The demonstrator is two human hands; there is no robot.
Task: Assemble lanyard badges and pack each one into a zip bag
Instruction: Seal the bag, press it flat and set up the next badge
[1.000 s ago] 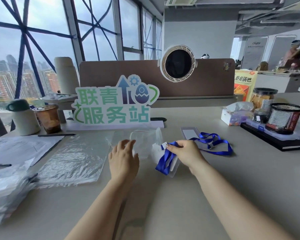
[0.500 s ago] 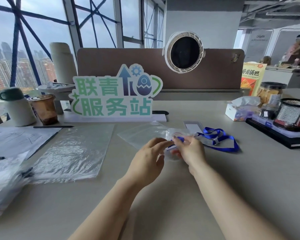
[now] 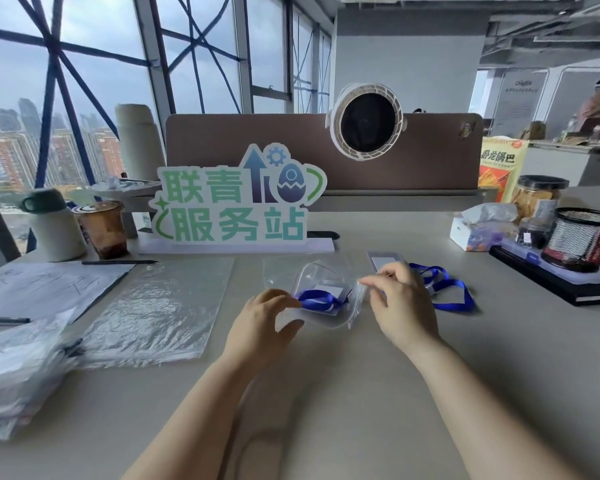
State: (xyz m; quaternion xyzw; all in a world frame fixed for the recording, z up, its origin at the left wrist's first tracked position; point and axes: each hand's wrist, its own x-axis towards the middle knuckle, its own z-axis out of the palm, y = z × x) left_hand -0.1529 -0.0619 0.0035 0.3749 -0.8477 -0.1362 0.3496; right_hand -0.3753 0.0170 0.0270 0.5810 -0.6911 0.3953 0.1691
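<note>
Currently, at far left, a flat stack of clear bags (image 3: 146, 306) lies on the table (image 3: 343, 403). Right of it, the left hand (image 3: 260, 327) grips the near-left edge of the zip bag (image 3: 336, 320), thumb and fingers curled on the film. Inside that bag, held just above table centre, sits a badge (image 3: 329, 291) wrapped in its blue lanyard (image 3: 314, 299). The right hand (image 3: 404, 306) pinches the bag's right edge. Just beyond it, a second lanyard (image 3: 451, 296) lies on the table.
</note>
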